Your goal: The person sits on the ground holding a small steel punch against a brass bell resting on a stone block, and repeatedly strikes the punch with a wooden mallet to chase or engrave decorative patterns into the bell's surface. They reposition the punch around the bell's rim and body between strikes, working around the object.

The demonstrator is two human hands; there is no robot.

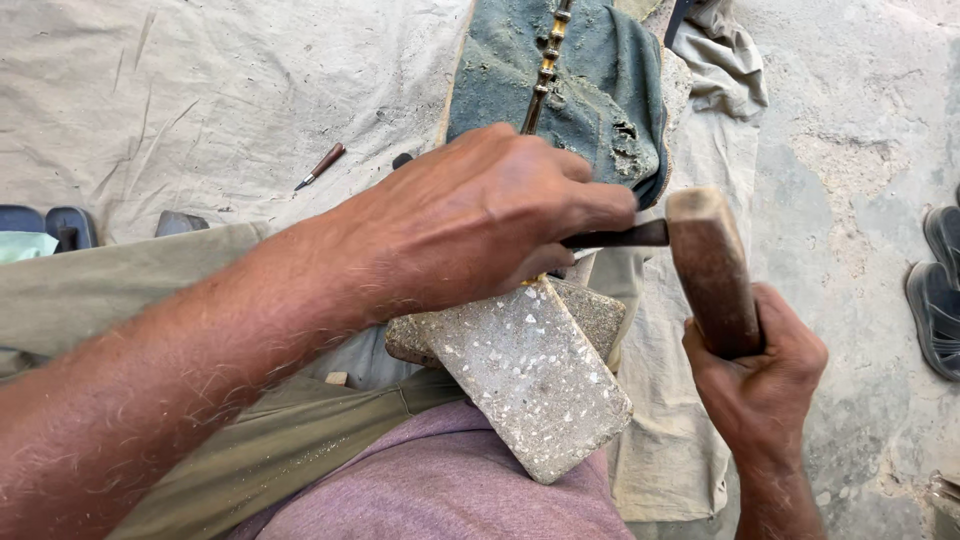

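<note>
My left hand (480, 215) is closed around a thin dark metal chisel (625, 236) whose end sticks out to the right. In my right hand (755, 375) I grip a brown wooden mallet (712, 268); its head touches the chisel's end. A long brass-coloured rod with bead-like segments (545, 70) runs up from under my left hand over a dusty blue-green cloth (590, 90). Below the left hand, two speckled grey stone blocks (530, 375) rest against my lap.
A beige tarpaulin (200, 90) covers the ground at left; a small brown-handled tool (320, 165) lies on it. Bare concrete floor (860, 150) is at right, with dark sandals (938, 290) at the right edge and dark footwear (45, 225) at far left.
</note>
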